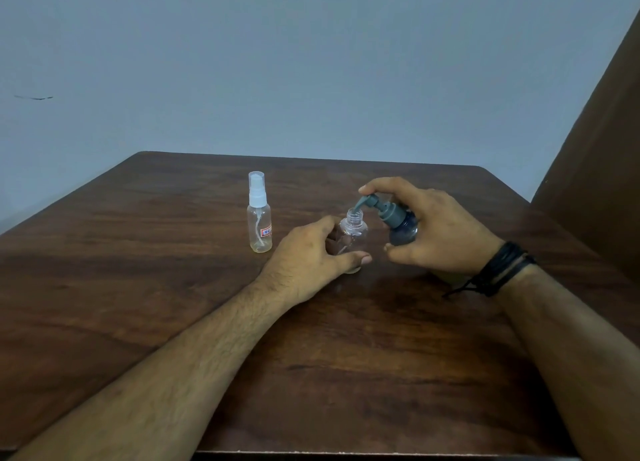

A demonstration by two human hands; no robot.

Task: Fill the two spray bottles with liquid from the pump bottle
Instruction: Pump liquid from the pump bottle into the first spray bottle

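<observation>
Dark wooden table (311, 356), broad and bare-grained, carrying everything

Right hand (440, 228), curled round the dark pump bottle (403, 233), forefinger laid on top of the pump head, thumb tucked under the base; bottle tilted so the spout hangs just over the open neck beside it

Left hand (311, 252), wrapped round the uncapped spray bottle (353, 230), thumb in front and fingers behind, steadying it upright on the wood near the table's middle

Capped spray bottle (259, 214), standing alone to the left, apart from both hands, clear-walled with a small label and a dip tube inside; seemingly empty or nearly so

Likely light, thin plastic throughout: easy to tip, probably slick once wet. Best gripped low on the body, leaving the narrow threaded neck free for the spout. Black cord wristband (498, 270) on the right wrist
</observation>
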